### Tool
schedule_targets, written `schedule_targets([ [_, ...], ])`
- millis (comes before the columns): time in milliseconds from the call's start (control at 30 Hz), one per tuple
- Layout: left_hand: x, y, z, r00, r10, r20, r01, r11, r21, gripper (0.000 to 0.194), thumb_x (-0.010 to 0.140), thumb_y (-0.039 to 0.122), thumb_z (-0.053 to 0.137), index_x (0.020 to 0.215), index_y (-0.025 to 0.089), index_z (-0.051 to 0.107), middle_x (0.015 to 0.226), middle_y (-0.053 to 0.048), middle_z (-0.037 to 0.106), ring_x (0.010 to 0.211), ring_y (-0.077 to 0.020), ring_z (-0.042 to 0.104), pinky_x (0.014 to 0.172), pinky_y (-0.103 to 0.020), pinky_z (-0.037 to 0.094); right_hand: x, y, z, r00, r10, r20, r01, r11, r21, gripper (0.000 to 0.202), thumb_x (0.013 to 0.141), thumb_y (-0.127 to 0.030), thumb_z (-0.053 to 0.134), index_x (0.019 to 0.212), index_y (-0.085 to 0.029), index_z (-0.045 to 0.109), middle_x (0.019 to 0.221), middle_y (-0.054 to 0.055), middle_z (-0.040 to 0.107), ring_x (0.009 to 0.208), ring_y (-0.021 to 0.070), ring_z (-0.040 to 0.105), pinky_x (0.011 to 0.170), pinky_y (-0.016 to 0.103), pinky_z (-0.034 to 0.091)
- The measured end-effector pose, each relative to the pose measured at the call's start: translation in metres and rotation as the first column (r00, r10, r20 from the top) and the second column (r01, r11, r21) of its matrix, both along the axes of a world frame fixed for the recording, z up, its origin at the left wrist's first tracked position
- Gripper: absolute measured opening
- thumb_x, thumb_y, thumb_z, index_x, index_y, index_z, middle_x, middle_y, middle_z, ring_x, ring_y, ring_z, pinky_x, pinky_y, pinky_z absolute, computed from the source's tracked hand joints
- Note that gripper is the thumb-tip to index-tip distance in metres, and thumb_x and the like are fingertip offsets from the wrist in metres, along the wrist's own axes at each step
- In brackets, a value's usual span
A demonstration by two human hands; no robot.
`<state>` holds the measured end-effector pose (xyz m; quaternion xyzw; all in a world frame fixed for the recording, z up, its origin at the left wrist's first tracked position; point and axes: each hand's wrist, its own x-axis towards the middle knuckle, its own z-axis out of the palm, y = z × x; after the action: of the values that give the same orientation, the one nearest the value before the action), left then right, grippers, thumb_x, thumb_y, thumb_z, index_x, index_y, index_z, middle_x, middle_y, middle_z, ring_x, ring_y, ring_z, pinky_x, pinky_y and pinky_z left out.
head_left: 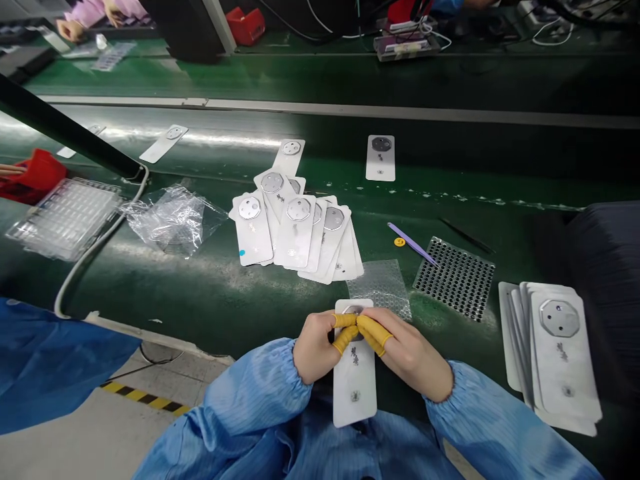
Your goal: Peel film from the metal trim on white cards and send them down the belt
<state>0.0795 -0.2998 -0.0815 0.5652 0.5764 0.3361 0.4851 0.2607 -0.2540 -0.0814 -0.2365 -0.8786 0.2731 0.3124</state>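
Observation:
A white phone-shaped panel (pixel 354 373) with a round camera cutout lies in front of me at the bench edge. Over its cutout end, my left hand (pixel 325 340) and my right hand (pixel 407 343) meet fingertip to fingertip, both closed in a pinch. Yellow finger cots cover the pinching fingers. Whatever sits between the fingertips is too small or hidden to make out. Just beyond the hands is a bubble-wrap sheet (pixel 383 283). To the right lie a black tray of small round parts (pixel 457 277), purple tweezers (pixel 410 241) and a yellow round piece (pixel 399 243).
A pile of similar panels (pixel 295 233) lies ahead, and a stack of them (pixel 565 353) is at right. Crumpled clear plastic (pixel 173 217), clear trays (pixel 70 213) and a red bin (pixel 37 177) stand left. Black tweezers (pixel 467 235) lie beyond the black tray. Another person's hands (pixel 73 30) show far left.

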Motion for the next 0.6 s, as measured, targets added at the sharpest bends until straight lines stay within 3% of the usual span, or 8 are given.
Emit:
schedule_targets([
  [67,0.0,0.001,-0.001,0.992,-0.033,-0.121,0.041,0.997,0.064,0.021,0.084,0.022,0.058,0.094,0.014,0.075,0.076,-0.008,0.07,0.067,-0.0193,0.065,0.059,-0.027,0.051,0.0,-0.001,-0.008,0.999,0.005,-0.05,-0.01,0.994,-0.107,0.02,0.088,-0.009,0.05,0.104,-0.014,0.06,0.108,0.014,0.064,0.104,0.0236,0.062,0.084,0.038,0.059],
  [133,-0.001,0.002,-0.005,0.984,-0.056,-0.167,0.075,0.992,0.106,0.021,0.083,0.02,0.056,0.092,0.014,0.075,0.075,-0.008,0.07,0.066,-0.0195,0.066,0.059,-0.027,0.052,-0.002,0.0,-0.017,0.994,-0.051,-0.099,0.018,0.95,-0.311,0.015,0.086,-0.015,0.055,0.1,-0.017,0.063,0.105,0.012,0.065,0.099,0.0226,0.064,0.084,0.037,0.059],
  [200,-0.005,0.005,-0.01,0.98,-0.094,-0.174,0.114,0.987,0.11,0.02,0.082,0.019,0.056,0.087,0.014,0.074,0.075,-0.009,0.071,0.067,-0.0203,0.068,0.063,-0.029,0.054,-0.005,0.001,-0.027,0.984,-0.141,-0.113,0.073,0.882,-0.465,0.01,0.087,-0.02,0.056,0.094,-0.019,0.064,0.097,0.008,0.066,0.088,0.0188,0.066,0.076,0.031,0.06],
  [333,-0.033,0.005,-0.013,0.987,-0.14,-0.076,0.141,0.99,0.011,0.02,0.08,0.02,0.061,0.096,0.013,0.071,0.094,-0.012,0.073,0.085,-0.0248,0.07,0.077,-0.034,0.057,-0.01,0.006,-0.037,0.94,-0.321,-0.113,0.197,0.784,-0.588,0.013,0.09,-0.029,0.053,0.086,-0.018,0.061,0.082,0.004,0.063,0.061,0.0122,0.064,0.053,0.023,0.058],
  [400,-0.051,0.001,-0.005,0.996,-0.072,0.058,0.074,0.996,-0.043,0.041,0.08,0.022,0.064,0.12,0.013,0.059,0.11,-0.015,0.069,0.097,-0.027,0.068,0.081,-0.036,0.058,-0.009,0.006,-0.034,0.921,-0.369,-0.121,0.218,0.749,-0.626,0.013,0.088,-0.03,0.056,0.088,-0.018,0.06,0.082,0.004,0.062,0.058,0.0121,0.063,0.052,0.025,0.058],
  [500,-0.062,-0.008,0.018,0.944,0.169,0.282,-0.147,0.984,-0.099,0.079,0.086,0.025,0.061,0.149,0.022,0.013,0.106,-0.011,0.07,0.092,-0.0239,0.07,0.074,-0.035,0.061,-0.007,0.001,-0.017,0.913,-0.39,-0.118,0.226,0.726,-0.649,0.008,0.088,-0.025,0.057,0.091,-0.02,0.062,0.088,0.004,0.063,0.053,0.0095,0.059,0.047,0.023,0.054],
  [567,-0.054,-0.012,0.034,0.884,0.297,0.362,-0.269,0.955,-0.125,0.092,0.087,0.027,0.062,0.149,0.024,-0.006,0.09,-0.006,0.073,0.078,-0.0205,0.072,0.068,-0.032,0.062,-0.005,-0.003,-0.001,0.897,-0.428,-0.114,0.304,0.782,-0.545,0.007,0.086,-0.02,0.059,0.091,-0.023,0.063,0.095,0.004,0.064,0.059,0.0108,0.061,0.049,0.023,0.053],
  [600,-0.046,-0.012,0.04,0.869,0.321,0.375,-0.292,0.947,-0.133,0.093,0.086,0.028,0.063,0.149,0.023,-0.005,0.084,-0.004,0.074,0.073,-0.0195,0.072,0.067,-0.031,0.062,-0.004,-0.005,0.008,0.882,-0.457,-0.118,0.363,0.817,-0.449,0.009,0.085,-0.019,0.06,0.092,-0.024,0.063,0.098,0.005,0.064,0.066,0.0128,0.063,0.052,0.024,0.054],
])
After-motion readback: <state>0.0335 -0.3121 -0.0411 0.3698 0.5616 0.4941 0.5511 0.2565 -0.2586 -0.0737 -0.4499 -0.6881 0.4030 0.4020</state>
